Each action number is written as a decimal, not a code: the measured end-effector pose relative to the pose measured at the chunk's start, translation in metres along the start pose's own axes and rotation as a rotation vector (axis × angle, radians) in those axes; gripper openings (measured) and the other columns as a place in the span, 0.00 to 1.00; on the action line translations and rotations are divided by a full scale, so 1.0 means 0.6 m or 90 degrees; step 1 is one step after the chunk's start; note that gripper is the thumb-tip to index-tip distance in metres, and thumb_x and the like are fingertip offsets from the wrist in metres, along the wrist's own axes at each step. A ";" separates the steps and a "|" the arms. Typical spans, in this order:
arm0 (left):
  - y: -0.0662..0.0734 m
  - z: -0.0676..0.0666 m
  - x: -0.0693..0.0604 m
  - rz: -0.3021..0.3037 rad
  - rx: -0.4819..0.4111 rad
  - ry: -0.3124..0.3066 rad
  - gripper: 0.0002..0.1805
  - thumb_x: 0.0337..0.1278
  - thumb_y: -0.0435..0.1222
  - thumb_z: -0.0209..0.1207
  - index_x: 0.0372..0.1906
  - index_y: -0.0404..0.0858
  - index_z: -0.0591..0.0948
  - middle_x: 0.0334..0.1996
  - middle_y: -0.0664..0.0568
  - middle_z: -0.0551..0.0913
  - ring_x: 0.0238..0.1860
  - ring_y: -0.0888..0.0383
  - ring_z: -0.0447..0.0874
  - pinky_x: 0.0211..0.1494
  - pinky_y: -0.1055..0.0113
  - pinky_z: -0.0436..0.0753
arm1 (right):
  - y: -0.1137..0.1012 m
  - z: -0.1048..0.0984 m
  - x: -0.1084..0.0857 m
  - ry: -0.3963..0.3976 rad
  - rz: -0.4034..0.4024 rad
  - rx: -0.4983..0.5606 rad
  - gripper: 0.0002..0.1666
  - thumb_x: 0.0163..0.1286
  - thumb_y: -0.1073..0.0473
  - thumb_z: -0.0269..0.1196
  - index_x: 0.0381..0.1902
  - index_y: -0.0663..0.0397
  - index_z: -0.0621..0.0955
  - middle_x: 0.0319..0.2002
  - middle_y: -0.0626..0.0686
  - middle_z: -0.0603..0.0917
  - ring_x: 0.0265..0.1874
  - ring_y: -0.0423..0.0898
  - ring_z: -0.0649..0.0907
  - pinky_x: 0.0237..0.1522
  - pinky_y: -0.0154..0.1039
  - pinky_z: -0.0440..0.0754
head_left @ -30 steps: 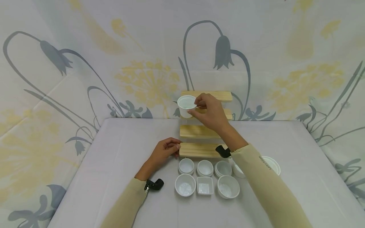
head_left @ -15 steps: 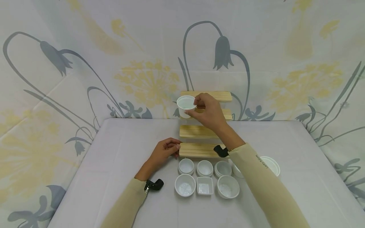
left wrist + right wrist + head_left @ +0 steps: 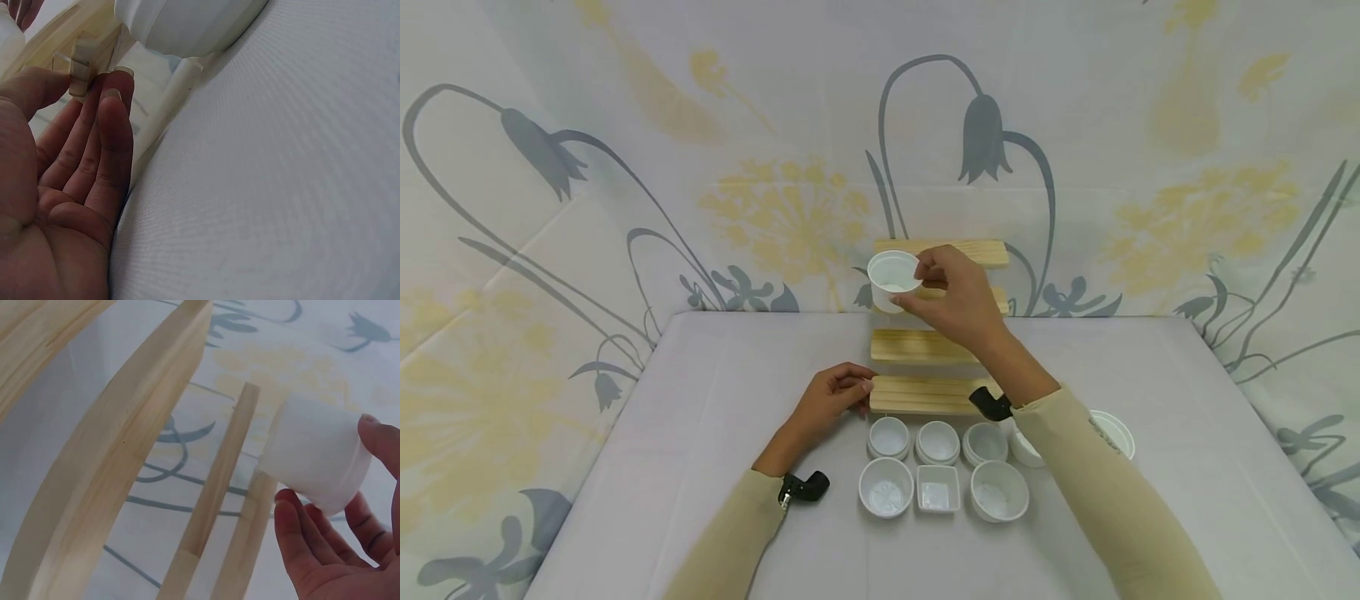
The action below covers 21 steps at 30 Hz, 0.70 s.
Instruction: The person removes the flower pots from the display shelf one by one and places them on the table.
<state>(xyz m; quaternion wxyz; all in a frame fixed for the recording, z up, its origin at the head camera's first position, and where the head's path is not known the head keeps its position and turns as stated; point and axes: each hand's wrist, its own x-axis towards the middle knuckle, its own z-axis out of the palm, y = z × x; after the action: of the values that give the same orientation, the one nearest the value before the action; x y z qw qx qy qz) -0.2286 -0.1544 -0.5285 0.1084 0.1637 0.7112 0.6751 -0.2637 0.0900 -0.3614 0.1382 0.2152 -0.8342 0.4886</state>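
In the head view my right hand (image 3: 957,298) pinches a round white ramekin (image 3: 886,298) by its rim, thumb and fingers on its right side. The ramekin is at the left end of the upper slats of a stepped wooden stand (image 3: 921,394). In the right wrist view the ramekin (image 3: 312,447) is at the end of a slat; I cannot tell whether it touches. My left hand (image 3: 832,396) grips the left end of the stand's lowest slat. The left wrist view shows the thumb and fingers around the slat's end (image 3: 81,65).
In front of the stand stand several white bowls, among them a round bowl (image 3: 887,488), a square dish (image 3: 937,489) and another round bowl (image 3: 999,492). Another white dish (image 3: 1114,433) shows partly behind the right sleeve. A flowered cloth (image 3: 775,125) hangs behind the table.
The ramekin and my right hand have shifted very slightly to the right against the stand. My left hand keeps its grip on the slat.
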 end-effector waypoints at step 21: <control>-0.004 0.000 0.000 0.002 0.006 0.002 0.14 0.77 0.31 0.61 0.59 0.28 0.82 0.43 0.37 0.88 0.35 0.57 0.87 0.39 0.65 0.88 | -0.015 -0.043 -0.065 0.008 0.011 0.012 0.25 0.58 0.64 0.82 0.45 0.62 0.79 0.57 0.58 0.82 0.50 0.56 0.89 0.58 0.51 0.87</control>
<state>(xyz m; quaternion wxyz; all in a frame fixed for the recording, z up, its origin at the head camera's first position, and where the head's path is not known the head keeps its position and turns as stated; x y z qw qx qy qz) -0.2287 -0.1549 -0.5306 0.1054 0.1646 0.7140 0.6723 -0.2250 0.1176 -0.3590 0.1369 0.2061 -0.8305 0.4991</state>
